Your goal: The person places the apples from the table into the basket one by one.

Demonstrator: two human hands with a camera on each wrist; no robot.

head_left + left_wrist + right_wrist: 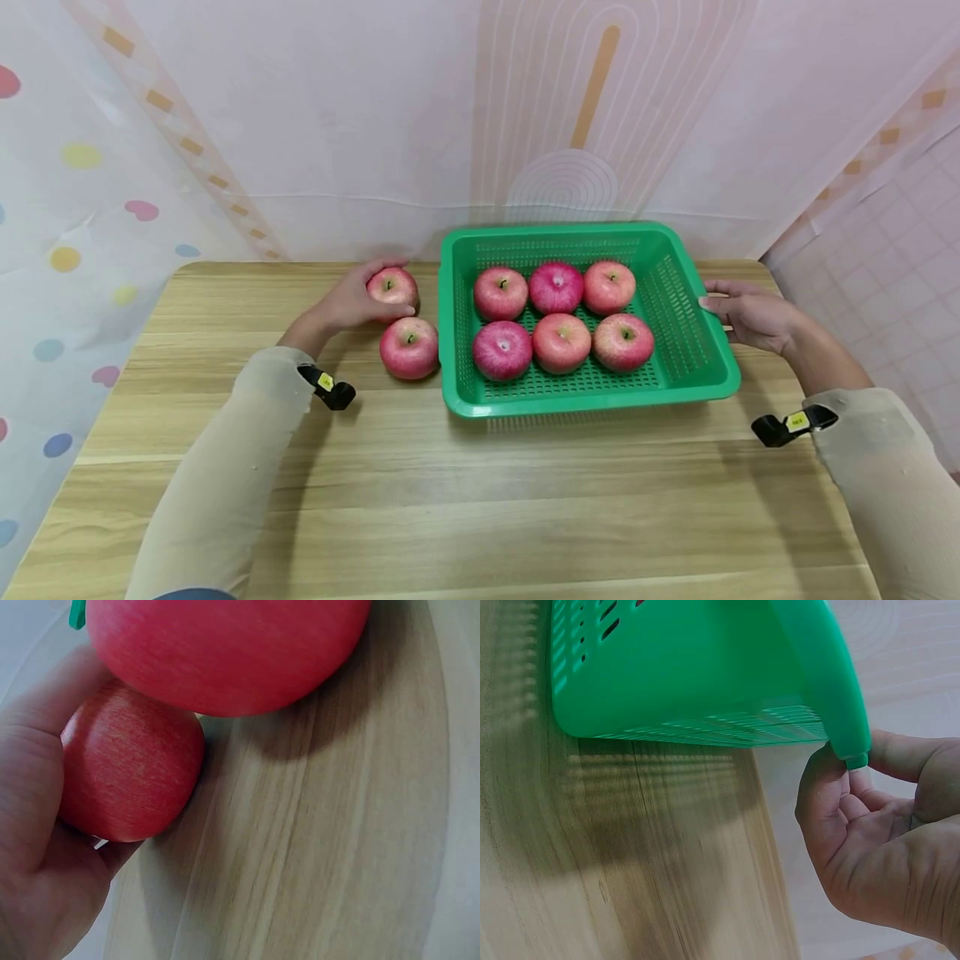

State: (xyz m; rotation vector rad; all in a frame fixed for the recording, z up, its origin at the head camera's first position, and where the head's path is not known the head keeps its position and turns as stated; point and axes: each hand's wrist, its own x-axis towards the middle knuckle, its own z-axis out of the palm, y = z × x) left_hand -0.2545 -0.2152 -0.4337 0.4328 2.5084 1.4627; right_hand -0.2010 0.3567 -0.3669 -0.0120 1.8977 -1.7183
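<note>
My left hand [357, 298] curls round a red apple [393, 286] on the table, left of the green basket [592, 406]. The same held apple [135, 761] shows between thumb and fingers in the left wrist view. Just in front of it lies a second apple [409, 348], close to the basket's left side; it looms large [232, 652] in the left wrist view. My right hand [753, 317] pinches the basket's right rim, thumb on top and fingers bent underneath, as the right wrist view shows at the rim [847, 727]. Several apples [562, 342] sit in two rows inside the basket.
The wood-grain table [525, 500] carries everything, its back edge close to a patterned wall cloth [360, 125]. Spotted cloth [67, 275] hangs on the left. Each wrist bears a small black camera mount [795, 422].
</note>
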